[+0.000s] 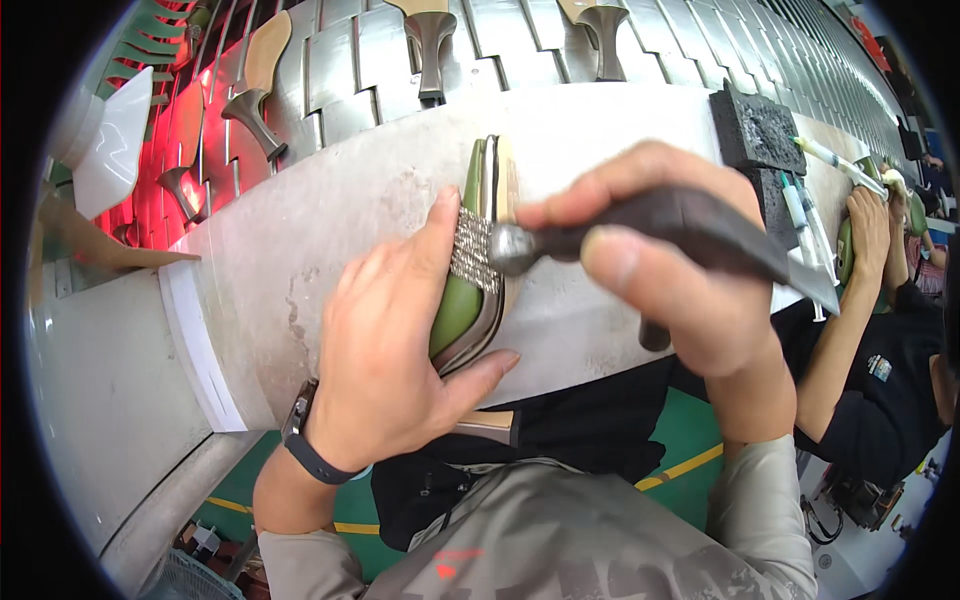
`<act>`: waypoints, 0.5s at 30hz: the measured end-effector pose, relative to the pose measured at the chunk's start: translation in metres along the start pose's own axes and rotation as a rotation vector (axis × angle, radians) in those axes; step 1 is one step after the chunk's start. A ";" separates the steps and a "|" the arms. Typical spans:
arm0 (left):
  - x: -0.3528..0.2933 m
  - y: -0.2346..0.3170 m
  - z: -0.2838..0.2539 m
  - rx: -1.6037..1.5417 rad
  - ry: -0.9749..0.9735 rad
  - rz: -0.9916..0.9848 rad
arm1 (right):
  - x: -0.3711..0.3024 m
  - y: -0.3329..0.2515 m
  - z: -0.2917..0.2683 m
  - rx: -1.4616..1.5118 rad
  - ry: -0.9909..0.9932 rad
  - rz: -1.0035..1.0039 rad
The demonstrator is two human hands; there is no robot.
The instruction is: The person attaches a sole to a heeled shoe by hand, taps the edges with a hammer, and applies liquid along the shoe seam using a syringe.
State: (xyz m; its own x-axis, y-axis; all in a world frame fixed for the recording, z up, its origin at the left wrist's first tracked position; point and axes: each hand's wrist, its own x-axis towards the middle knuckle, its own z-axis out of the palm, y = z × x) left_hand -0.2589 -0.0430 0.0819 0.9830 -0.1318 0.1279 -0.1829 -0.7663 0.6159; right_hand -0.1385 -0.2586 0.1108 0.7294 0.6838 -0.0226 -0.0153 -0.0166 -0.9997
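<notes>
Over the pale work surface, my left hand (385, 330) is closed around a green shoe last (458, 312). A glittering silver strap (470, 250) wraps across the last, and a dark-edged beige sole (508, 180) lies along its right side. My right hand (705, 320) grips a dark hammer (690, 225), partly blurred. Its round metal face meets the edge between strap and sole, touching or very near it; I cannot tell which. The hammer's flat, pointed end sticks out to the right, and a stub of handle shows below my thumb.
Beyond the work surface (240, 250) runs a metal slat conveyor (345, 50) carrying several tan soles with dark heels (430, 45). Black foam blocks (755, 125) and syringe-like tubes (805, 220) sit at right. A co-worker's hand (870, 230) is beside another green last. A sole lies near my lap.
</notes>
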 end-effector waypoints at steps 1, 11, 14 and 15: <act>0.000 -0.001 -0.001 -0.008 -0.002 0.006 | -0.004 -0.001 -0.001 -0.025 -0.029 0.004; -0.001 0.000 0.001 -0.023 -0.002 0.045 | 0.054 0.008 -0.012 -0.099 0.147 0.001; 0.000 -0.003 0.001 -0.014 0.026 0.056 | 0.053 0.005 -0.016 -0.129 0.073 -0.043; -0.002 -0.002 0.000 0.007 0.031 0.055 | 0.047 0.002 -0.016 -0.151 0.000 -0.055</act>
State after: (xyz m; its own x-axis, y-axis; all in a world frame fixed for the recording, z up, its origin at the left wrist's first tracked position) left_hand -0.2609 -0.0415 0.0803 0.9705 -0.1540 0.1857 -0.2363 -0.7626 0.6022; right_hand -0.0932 -0.2387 0.1077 0.7260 0.6870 0.0327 0.1279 -0.0882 -0.9879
